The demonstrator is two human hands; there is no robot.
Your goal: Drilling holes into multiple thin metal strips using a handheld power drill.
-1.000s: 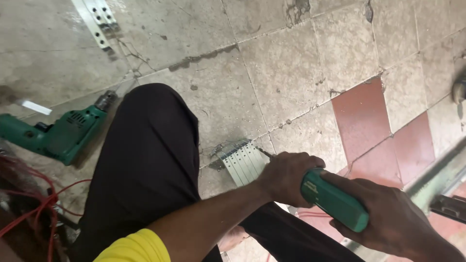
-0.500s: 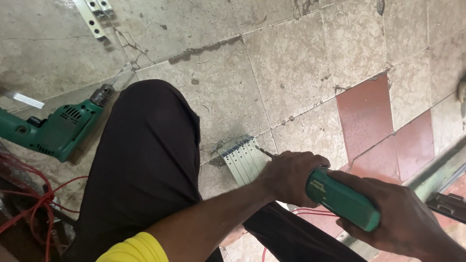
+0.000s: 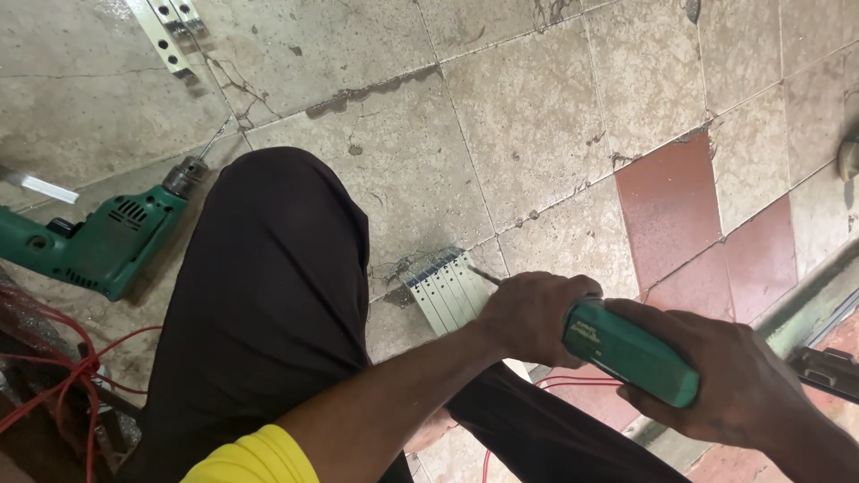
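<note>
Right hand (image 3: 743,385): wrapped tight round the rear of a green plastic-bodied power tool (image 3: 631,351), fingers closed over the casing.
Left hand (image 3: 535,315): clenched over the front end of the same green tool, knuckles up, arm coming in from lower left past a yellow sleeve (image 3: 255,458).
Tool tip: thin dark metal bit (image 3: 485,276) jutting from under the left fist, angled up-left, its point at the edge of the strips; contact itself too small to make out, probably touching.
Work under the tip: bundle of pale flat perforated metal strips (image 3: 446,293), laid side by side on the floor just ahead of the left-hand grip, partly hidden by the fist.
Leg: knee in dark trousers (image 3: 268,295), raised just left of the strips and of the gripping arm.
Well left of the grip: second green electric drill with a metal chuck (image 3: 98,241), lying on the floor beyond the knee, untouched, bit pointing up-right.
Beside that drill: tangle of red wire (image 3: 63,367), low at the left edge.
Far up-left of the grip: another pale perforated metal strip (image 3: 170,36), lying loose.
Floor: worn beige stone tiles (image 3: 528,107) with cracks; reddish tiles (image 3: 667,210) right above the right-hand grip.
Below the hands: thin red cable (image 3: 573,385) running under the tool.
</note>
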